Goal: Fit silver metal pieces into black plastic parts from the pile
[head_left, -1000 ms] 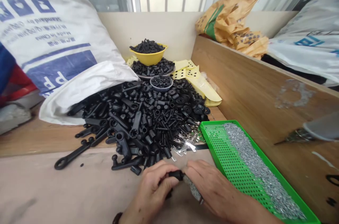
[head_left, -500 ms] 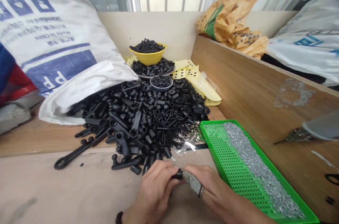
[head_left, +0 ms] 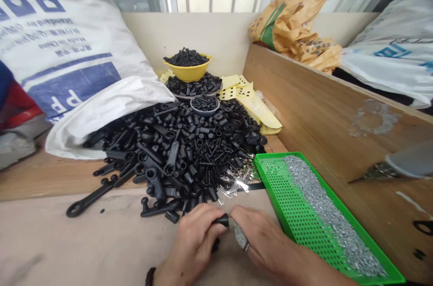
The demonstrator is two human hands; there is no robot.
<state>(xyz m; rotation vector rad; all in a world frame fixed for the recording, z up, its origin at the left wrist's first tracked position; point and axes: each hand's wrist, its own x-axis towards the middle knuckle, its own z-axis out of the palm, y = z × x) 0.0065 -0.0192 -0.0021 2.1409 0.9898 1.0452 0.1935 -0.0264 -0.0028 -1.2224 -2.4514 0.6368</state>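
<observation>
My left hand [head_left: 196,234] is closed around a black plastic part [head_left: 222,219], whose round, tube-like end sticks out between thumb and fingers toward the right. Another dark bit of it shows below the thumb. Close beside that end is my right hand [head_left: 262,236], fingers curled in. A worn grey wrap [head_left: 239,235] with a band covers its thumb. Whatever the right fingers pinch is hidden. Just beyond both hands spreads a heap of black plastic parts [head_left: 172,155], with cranks, short tubes and screw-like pieces. Thin shiny metal clips [head_left: 238,182] lie at its near right edge.
A green perforated tray [head_left: 275,196] of small silvery metal pieces [head_left: 324,207] stands at right, beside a wooden partition [head_left: 304,110]. Behind the heap are a yellow bowl [head_left: 191,71], a small clear bowl [head_left: 204,110] and yellow cards [head_left: 262,112]. A white sack [head_left: 84,51] leans left.
My right hand has shifted slightly left and turned, and a small gap now shows between its wrapped thumb and the black part's end. The left hand keeps its hold; the whole view has shifted slightly.
</observation>
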